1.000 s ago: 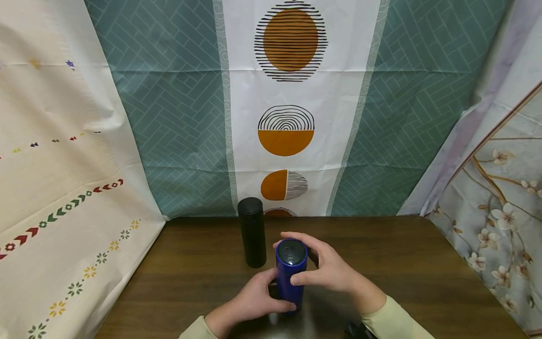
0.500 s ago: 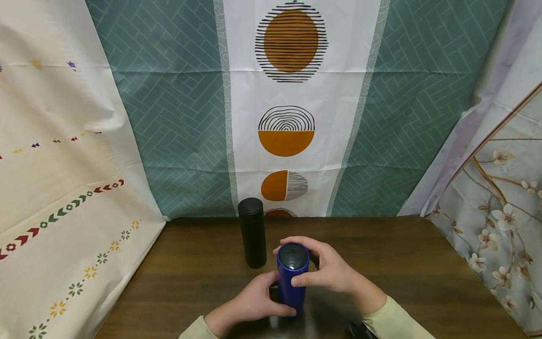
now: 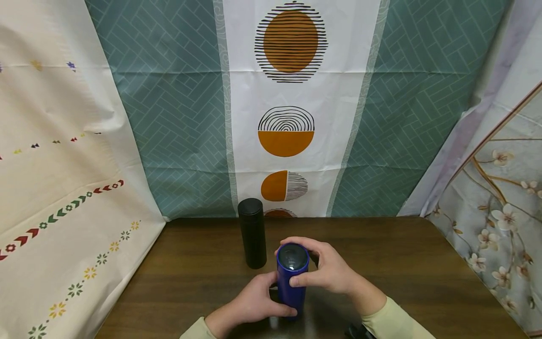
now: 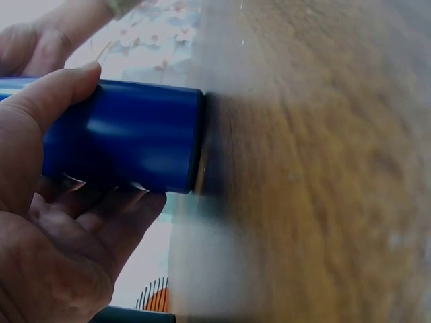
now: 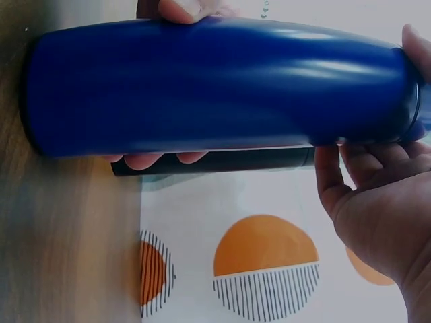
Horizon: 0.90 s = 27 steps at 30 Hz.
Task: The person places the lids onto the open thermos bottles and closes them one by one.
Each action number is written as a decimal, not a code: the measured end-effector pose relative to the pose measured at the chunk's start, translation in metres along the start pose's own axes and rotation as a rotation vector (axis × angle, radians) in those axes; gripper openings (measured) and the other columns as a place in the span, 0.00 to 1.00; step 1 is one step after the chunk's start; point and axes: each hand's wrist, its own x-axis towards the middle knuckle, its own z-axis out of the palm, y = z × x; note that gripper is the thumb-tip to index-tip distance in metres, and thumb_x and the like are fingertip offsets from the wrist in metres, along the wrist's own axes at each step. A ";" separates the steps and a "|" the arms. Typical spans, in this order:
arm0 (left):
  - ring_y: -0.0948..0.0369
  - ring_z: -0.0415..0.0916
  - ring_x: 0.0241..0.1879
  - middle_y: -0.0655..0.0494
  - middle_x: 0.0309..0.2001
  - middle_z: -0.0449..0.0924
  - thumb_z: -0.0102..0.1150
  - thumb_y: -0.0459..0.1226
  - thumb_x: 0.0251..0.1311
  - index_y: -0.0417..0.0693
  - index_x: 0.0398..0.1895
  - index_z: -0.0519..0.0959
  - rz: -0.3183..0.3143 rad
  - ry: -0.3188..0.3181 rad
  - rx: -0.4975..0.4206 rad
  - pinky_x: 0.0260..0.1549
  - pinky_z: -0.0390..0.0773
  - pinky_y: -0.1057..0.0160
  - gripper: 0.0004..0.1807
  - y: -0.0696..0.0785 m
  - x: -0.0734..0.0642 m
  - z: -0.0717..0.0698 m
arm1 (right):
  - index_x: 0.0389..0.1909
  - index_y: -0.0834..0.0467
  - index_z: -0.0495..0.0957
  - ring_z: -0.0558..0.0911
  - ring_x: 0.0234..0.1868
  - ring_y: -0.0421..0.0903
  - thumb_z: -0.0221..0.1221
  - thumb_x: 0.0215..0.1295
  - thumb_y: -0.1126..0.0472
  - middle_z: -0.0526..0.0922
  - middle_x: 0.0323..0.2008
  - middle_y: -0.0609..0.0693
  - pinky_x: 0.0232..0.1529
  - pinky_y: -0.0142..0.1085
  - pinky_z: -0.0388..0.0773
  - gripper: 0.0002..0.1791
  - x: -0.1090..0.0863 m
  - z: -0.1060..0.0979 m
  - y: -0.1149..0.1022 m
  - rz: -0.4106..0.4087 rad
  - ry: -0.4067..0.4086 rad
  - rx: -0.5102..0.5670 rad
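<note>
Upright at the front middle of the table is a blue vacuum flask [image 3: 291, 289] with a dark, glossy top. My left hand [image 3: 256, 299] grips its lower body, thumb on the near side and fingers around the far side. Higher up, my right hand [image 3: 328, 268] holds the flask near its top between thumb and fingers. In the left wrist view, the dark base of the blue flask [image 4: 145, 138] is at the tabletop; whether it fully touches is hard to tell. The right wrist view shows the right hand [image 5: 384, 202] around the top end.
A black flask [image 3: 253, 235] stands upright behind and left of the blue one. The brown wooden table [image 3: 402, 263] ends at a patterned cloth backdrop [image 3: 182, 117]. A small black object [image 3: 357, 331] lies by the right sleeve at the front edge.
The blue flask has shifted slightly down in the head view, mostly between the first two frames. Both hands keep their hold on it. The black flask has stayed in place.
</note>
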 end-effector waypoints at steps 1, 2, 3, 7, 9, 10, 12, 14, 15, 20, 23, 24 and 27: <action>0.65 0.86 0.58 0.69 0.54 0.90 0.87 0.45 0.58 0.57 0.62 0.85 0.003 0.002 -0.002 0.63 0.81 0.59 0.29 0.000 0.000 0.000 | 0.76 0.50 0.77 0.83 0.67 0.62 0.77 0.65 0.64 0.88 0.64 0.56 0.74 0.52 0.73 0.38 0.000 0.000 0.000 0.003 0.005 -0.002; 0.65 0.86 0.58 0.69 0.54 0.90 0.87 0.45 0.58 0.57 0.62 0.85 0.004 0.004 -0.004 0.63 0.82 0.59 0.29 0.001 0.000 0.000 | 0.76 0.50 0.77 0.84 0.67 0.62 0.77 0.65 0.64 0.88 0.64 0.56 0.74 0.52 0.73 0.38 0.000 0.001 0.000 0.005 0.011 -0.005; 0.65 0.86 0.58 0.69 0.54 0.90 0.87 0.45 0.58 0.57 0.63 0.85 0.006 0.006 -0.003 0.63 0.82 0.59 0.29 0.001 0.000 0.000 | 0.76 0.50 0.78 0.84 0.67 0.62 0.77 0.65 0.64 0.88 0.64 0.56 0.74 0.51 0.73 0.38 0.000 0.001 0.000 0.008 0.017 -0.006; 0.65 0.86 0.57 0.69 0.54 0.90 0.87 0.45 0.58 0.57 0.63 0.85 0.013 0.019 0.004 0.63 0.82 0.59 0.30 0.002 0.000 0.001 | 0.75 0.50 0.78 0.84 0.66 0.61 0.78 0.65 0.64 0.89 0.62 0.55 0.73 0.51 0.73 0.37 0.000 0.002 0.001 0.018 0.037 -0.023; 0.65 0.86 0.57 0.69 0.54 0.90 0.87 0.45 0.57 0.58 0.63 0.86 0.015 0.028 0.013 0.62 0.82 0.59 0.30 0.002 0.001 0.001 | 0.75 0.49 0.79 0.84 0.66 0.61 0.78 0.65 0.63 0.89 0.62 0.54 0.73 0.51 0.74 0.37 0.000 0.003 -0.001 0.032 0.046 -0.029; 0.65 0.86 0.57 0.69 0.54 0.90 0.87 0.45 0.57 0.58 0.62 0.86 0.015 0.032 0.016 0.62 0.82 0.60 0.30 0.002 0.001 0.002 | 0.75 0.49 0.79 0.84 0.66 0.61 0.78 0.65 0.63 0.89 0.62 0.54 0.73 0.52 0.74 0.37 -0.001 0.004 -0.001 0.040 0.050 -0.032; 0.66 0.86 0.57 0.69 0.53 0.90 0.87 0.45 0.57 0.58 0.62 0.86 0.016 0.040 0.025 0.62 0.82 0.60 0.30 0.002 0.001 0.002 | 0.74 0.48 0.79 0.84 0.66 0.61 0.79 0.65 0.62 0.89 0.62 0.54 0.72 0.54 0.73 0.37 0.000 0.005 -0.003 0.056 0.058 -0.031; 0.66 0.87 0.56 0.69 0.53 0.90 0.88 0.45 0.57 0.57 0.62 0.86 0.020 0.047 0.034 0.61 0.83 0.60 0.30 0.002 0.001 0.002 | 0.74 0.48 0.79 0.84 0.66 0.62 0.79 0.64 0.62 0.90 0.62 0.54 0.71 0.55 0.73 0.37 0.000 0.005 -0.002 0.059 0.063 -0.032; 0.66 0.87 0.56 0.69 0.53 0.91 0.88 0.45 0.57 0.57 0.62 0.86 0.022 0.051 0.037 0.61 0.83 0.60 0.30 0.002 0.002 0.003 | 0.74 0.49 0.79 0.84 0.66 0.63 0.79 0.64 0.62 0.90 0.61 0.54 0.71 0.56 0.73 0.37 0.000 0.005 -0.002 0.059 0.067 -0.033; 0.66 0.87 0.54 0.68 0.53 0.91 0.88 0.45 0.57 0.57 0.62 0.86 0.026 0.067 0.037 0.60 0.84 0.60 0.29 0.002 0.002 0.003 | 0.74 0.49 0.80 0.84 0.66 0.63 0.80 0.64 0.63 0.90 0.61 0.54 0.71 0.56 0.73 0.37 0.000 0.007 -0.001 0.055 0.084 -0.051; 0.66 0.87 0.54 0.68 0.53 0.91 0.88 0.46 0.57 0.58 0.61 0.86 0.020 0.073 0.033 0.60 0.84 0.60 0.29 0.003 0.002 0.003 | 0.74 0.49 0.79 0.84 0.66 0.63 0.79 0.64 0.63 0.90 0.61 0.54 0.72 0.56 0.73 0.37 -0.001 0.007 -0.002 0.056 0.088 -0.057; 0.66 0.87 0.54 0.68 0.53 0.91 0.88 0.46 0.57 0.58 0.61 0.86 0.019 0.074 0.033 0.60 0.84 0.60 0.29 0.003 0.002 0.003 | 0.74 0.49 0.79 0.84 0.66 0.63 0.79 0.64 0.63 0.90 0.61 0.54 0.72 0.56 0.73 0.37 -0.001 0.007 -0.002 0.060 0.090 -0.059; 0.66 0.87 0.54 0.68 0.53 0.91 0.87 0.46 0.58 0.57 0.62 0.86 0.017 0.076 0.030 0.60 0.84 0.60 0.29 0.003 0.001 0.004 | 0.75 0.49 0.79 0.84 0.66 0.62 0.79 0.64 0.63 0.90 0.61 0.54 0.71 0.57 0.73 0.37 -0.001 0.007 -0.002 0.064 0.090 -0.067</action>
